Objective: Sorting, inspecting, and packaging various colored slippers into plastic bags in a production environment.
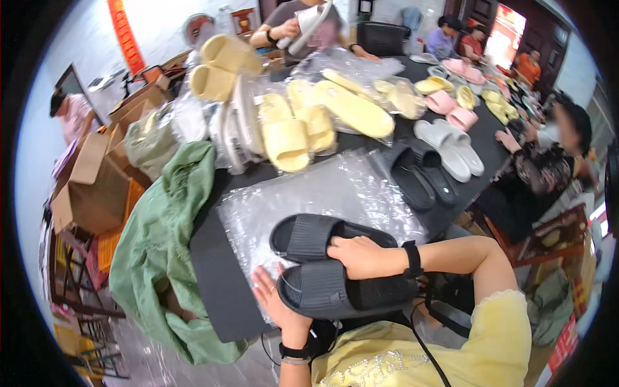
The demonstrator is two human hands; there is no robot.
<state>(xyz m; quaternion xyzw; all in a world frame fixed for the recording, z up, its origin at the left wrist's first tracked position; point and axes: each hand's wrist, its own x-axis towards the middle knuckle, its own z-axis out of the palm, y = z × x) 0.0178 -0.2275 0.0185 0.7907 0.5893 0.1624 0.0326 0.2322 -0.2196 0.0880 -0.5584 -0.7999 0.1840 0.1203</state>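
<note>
A pair of black slide sandals [316, 287] with ribbed straps lies side by side over a stack of clear plastic bags [284, 200]. My right hand [364, 257] is closed on the inner sides where the two slides meet, just behind the straps, and its fingertips are partly hidden. My left hand [280, 303] rests by the toe of the nearer slide, fingers stretched out and spread over the edge of the bags. Whether it presses on the plastic or only hovers, I cannot tell. Another black pair [419, 177] stands beyond the bags to the right.
Yellow slides [284, 135] in clear bags pile up across the dark table [216, 271]. Grey slides [448, 148] and pink slides [451, 109] are further right. Green cloth [161, 258] hangs at the left edge, near cardboard boxes [97, 180]. Other people sit and stand around the table.
</note>
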